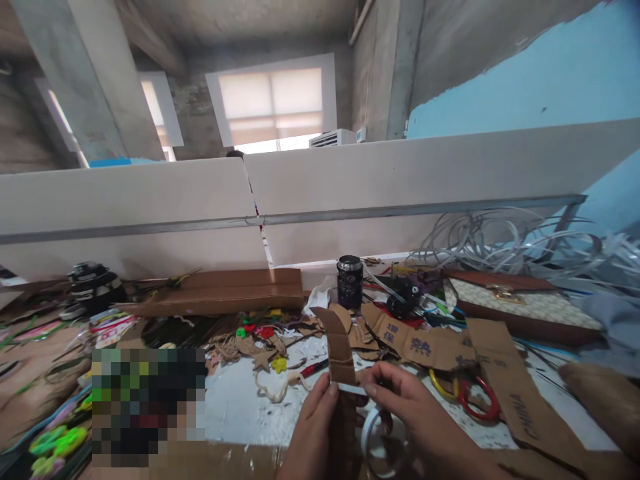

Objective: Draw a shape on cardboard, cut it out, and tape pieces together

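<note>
My left hand (313,427) pinches a tall brown cardboard strip (340,350) that stands upright at the bottom middle. A narrow band of white tape (350,389) runs across the strip. My right hand (410,407) grips the tape's end on the strip's right side, fingers closed. A white tape roll (373,440) hangs under my right hand, partly hidden by it.
Cardboard scraps with printed letters (415,343), red and yellow scissors (470,393), a dark jar (349,281), a flat cardboard sheet (225,290) and small craft pieces lie on the table. White partition boards (350,200) stand behind. Tangled white strips (525,240) pile at the right.
</note>
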Motion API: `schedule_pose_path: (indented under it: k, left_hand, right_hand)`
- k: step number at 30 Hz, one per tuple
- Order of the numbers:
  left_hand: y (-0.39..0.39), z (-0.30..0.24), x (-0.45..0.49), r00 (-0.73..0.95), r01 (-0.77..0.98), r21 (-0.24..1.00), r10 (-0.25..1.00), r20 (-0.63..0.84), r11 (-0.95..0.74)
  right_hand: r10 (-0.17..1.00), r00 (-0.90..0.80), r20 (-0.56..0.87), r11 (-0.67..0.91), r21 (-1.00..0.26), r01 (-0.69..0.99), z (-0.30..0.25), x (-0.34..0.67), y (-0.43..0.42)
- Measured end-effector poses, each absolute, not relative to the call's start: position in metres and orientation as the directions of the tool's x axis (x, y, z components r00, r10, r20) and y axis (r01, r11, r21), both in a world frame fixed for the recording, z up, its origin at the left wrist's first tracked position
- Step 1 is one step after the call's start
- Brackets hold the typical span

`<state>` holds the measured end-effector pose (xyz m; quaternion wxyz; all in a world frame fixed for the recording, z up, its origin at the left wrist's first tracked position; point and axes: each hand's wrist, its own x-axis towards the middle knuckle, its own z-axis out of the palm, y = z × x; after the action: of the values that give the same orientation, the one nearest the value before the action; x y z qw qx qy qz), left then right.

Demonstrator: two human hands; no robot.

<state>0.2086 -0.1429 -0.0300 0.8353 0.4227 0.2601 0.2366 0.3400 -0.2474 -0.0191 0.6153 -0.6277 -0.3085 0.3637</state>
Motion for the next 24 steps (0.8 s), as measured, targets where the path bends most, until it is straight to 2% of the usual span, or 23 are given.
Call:
schedule_pose_path:
  k: [7, 19, 24]
  left_hand:
    - [-0.1468, -0.0206, 0.2081, 0.755, -0.137, 0.827, 0.598, -0.269, 0.545]
    - [-0.1432, -0.0265, 0.2081, 0.758, -0.190, 0.848, 0.624, -0.193, 0.494]
    - [-0.1428, -0.0220, 0.2051, 0.755, -0.143, 0.880, 0.625, -0.198, 0.452]
  right_hand:
    - [0.839, 0.540, -0.066, -0.035, -0.997, -0.068, -0.0211, 0.3398, -0.2478]
    - [0.824, 0.566, -0.031, -0.035, -0.999, -0.004, -0.0182, 0.3392, -0.2476]
    - [0.835, 0.550, -0.026, -0.012, -0.999, -0.029, -0.0206, 0.3398, -0.2470]
